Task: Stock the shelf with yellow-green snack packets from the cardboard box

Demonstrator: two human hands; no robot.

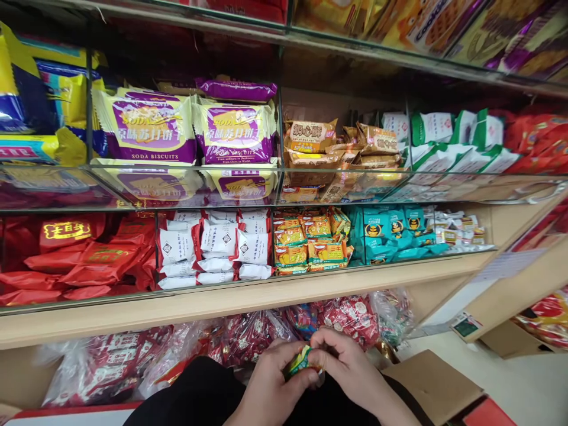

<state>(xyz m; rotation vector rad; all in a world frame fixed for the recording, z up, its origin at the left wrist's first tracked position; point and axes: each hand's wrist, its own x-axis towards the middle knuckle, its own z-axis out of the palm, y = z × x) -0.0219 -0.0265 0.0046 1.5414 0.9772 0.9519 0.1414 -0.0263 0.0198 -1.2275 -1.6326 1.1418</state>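
Note:
Low in the head view, my left hand [275, 381] is closed round a small green and yellow packet [300, 362]. My right hand [339, 358] meets it from the right, its thumb and forefinger pinched on the packet's right end. Most of the packet is hidden by my fingers. Both hands are in front of my dark-clothed legs, below the shelf's wooden edge [248, 302]. Orange and green packets [328, 251] stand in a shelf compartment above my hands, with white and red packets [219, 238] to their left.
Purple soda biscuit packs [153, 127] and brown packets [310, 136] fill the upper shelf. Teal packets [394, 225] lie at the lower right. Clear bags of red packets [106, 361] sit under the shelf. An open cardboard box [432, 384] stands at the lower right.

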